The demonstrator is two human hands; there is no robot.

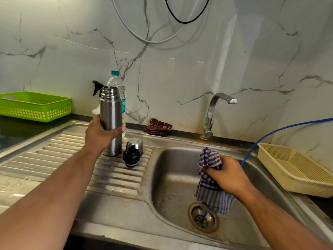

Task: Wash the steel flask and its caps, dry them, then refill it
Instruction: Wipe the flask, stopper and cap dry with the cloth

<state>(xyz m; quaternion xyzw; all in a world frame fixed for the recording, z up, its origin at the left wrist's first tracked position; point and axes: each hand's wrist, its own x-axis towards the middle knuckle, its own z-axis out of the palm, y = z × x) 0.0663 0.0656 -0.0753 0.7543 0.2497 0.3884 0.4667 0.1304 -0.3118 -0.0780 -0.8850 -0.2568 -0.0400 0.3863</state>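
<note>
The steel flask [110, 109] stands upright and uncapped on the ribbed drainboard [72, 159], and my left hand [100, 134] grips it around its middle. Beside its base lie the black inner stopper [131, 156] and, just behind that, the steel outer cap [135, 143]. My right hand [228, 175] holds a purple-and-white checked cloth [210, 188] bunched up over the sink basin [173, 181]; the cloth hangs down toward the drain [203, 218]. A clear plastic water bottle [119, 83] with a teal cap stands right behind the flask.
A steel tap [214, 112] rises behind the basin. A blue hose [270, 134] runs from the right into the drain. A brown checked cloth [158, 127] lies by the wall. A green basket [34, 106] sits far left, a beige basket [295, 170] right. A black spray nozzle [96, 86] shows behind the flask.
</note>
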